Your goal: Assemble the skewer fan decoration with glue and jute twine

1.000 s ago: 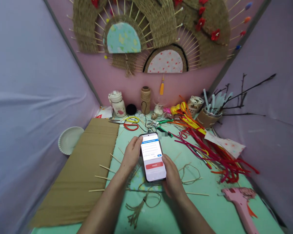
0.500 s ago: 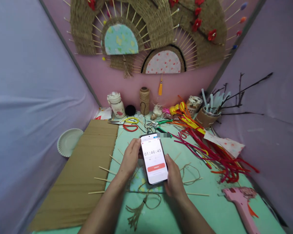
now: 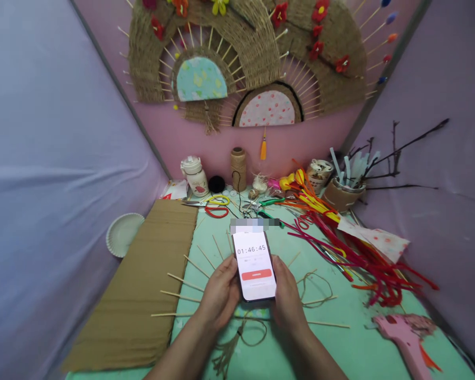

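A smartphone (image 3: pixel 255 264) is held upright between both hands, its lit screen showing 01:46:45 above a red button. My left hand (image 3: pixel 222 290) grips its left edge, and my right hand (image 3: pixel 288 295) is closed on its right edge. Beneath the phone lies a half-round fan frame, mostly hidden, with thin wooden sticks (image 3: pixel 185 282) radiating out on both sides. A strip of its patterned cloth (image 3: pixel 253 313) shows under the hands. A twine tassel (image 3: pixel 226 354) with a loop of cord lies at the near side.
Brown cardboard (image 3: pixel 130 295) and a paper plate (image 3: pixel 123 235) lie left. Scissors (image 3: pixel 217 211), a bottle (image 3: pixel 195 177) and a twine spool (image 3: pixel 238 168) stand at the back. Red pipe cleaners (image 3: pixel 390 277), a jar with branches (image 3: pixel 343 194) and a pink glue gun (image 3: pixel 404 338) are right.
My left hand has slid down the phone's left edge, from near its top to its lower half. The camera view has shifted slightly; the number on the screen is the same.
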Demonstrator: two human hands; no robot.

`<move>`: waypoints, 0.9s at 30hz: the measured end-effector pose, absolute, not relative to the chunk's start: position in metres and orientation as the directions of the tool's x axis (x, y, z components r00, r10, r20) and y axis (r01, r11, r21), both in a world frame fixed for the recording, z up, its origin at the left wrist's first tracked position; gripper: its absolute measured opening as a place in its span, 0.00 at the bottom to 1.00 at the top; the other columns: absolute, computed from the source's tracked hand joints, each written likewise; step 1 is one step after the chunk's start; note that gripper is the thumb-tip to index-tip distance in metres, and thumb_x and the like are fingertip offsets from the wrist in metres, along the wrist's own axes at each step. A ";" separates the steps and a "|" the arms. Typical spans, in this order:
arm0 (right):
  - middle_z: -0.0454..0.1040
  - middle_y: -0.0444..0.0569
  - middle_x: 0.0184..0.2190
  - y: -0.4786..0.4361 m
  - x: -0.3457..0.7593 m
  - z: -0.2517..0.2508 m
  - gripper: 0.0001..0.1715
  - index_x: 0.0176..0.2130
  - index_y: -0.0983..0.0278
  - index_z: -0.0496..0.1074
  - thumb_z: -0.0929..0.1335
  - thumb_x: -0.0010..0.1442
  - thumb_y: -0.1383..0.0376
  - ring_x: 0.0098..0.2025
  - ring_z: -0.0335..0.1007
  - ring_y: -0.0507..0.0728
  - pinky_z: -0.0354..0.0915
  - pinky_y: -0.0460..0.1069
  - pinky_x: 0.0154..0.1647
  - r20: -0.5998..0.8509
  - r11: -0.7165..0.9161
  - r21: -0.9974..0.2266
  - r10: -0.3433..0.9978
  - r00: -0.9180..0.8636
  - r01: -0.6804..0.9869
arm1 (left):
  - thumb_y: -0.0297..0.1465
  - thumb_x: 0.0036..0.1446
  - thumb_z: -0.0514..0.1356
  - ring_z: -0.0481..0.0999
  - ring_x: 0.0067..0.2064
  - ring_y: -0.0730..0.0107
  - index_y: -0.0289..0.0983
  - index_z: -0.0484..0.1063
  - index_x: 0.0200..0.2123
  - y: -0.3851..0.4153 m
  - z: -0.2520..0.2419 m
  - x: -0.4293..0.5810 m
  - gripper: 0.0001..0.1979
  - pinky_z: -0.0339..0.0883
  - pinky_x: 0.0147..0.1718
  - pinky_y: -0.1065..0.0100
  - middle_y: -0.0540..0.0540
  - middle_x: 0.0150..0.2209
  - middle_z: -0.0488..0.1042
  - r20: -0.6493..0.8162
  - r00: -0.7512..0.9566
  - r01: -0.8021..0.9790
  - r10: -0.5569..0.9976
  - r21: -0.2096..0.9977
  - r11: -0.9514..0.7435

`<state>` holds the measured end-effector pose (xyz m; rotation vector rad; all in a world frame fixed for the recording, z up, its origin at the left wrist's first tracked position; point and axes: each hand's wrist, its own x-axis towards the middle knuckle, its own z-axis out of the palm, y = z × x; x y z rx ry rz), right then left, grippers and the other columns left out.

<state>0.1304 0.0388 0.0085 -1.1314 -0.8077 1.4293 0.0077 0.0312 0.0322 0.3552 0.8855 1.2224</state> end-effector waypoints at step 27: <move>0.78 0.54 0.35 0.031 0.122 0.000 0.33 0.40 0.63 0.76 0.65 0.57 0.38 0.37 0.75 0.59 0.69 0.52 0.39 -0.190 -0.248 -0.926 0.958 -0.216 -0.285 | 0.37 0.63 0.59 0.74 0.49 0.59 0.36 0.68 0.54 0.283 0.065 -0.259 0.19 0.72 0.46 0.53 0.40 0.53 0.71 -0.123 -0.649 -0.342 0.751 0.929 -0.144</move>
